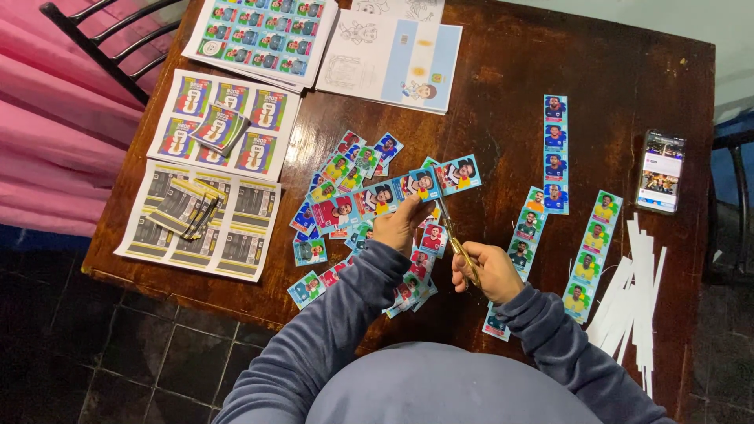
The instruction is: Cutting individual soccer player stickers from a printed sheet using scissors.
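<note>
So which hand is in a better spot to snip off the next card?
The right hand. It holds the scissors, blades pointing up at the strip, near its last cards. The left hand is busy holding that strip above the table.

A grey-blue top with long sleeves is worn. Both arms are covered down to the wrists, and soft folds are seen in the cloth
</note>
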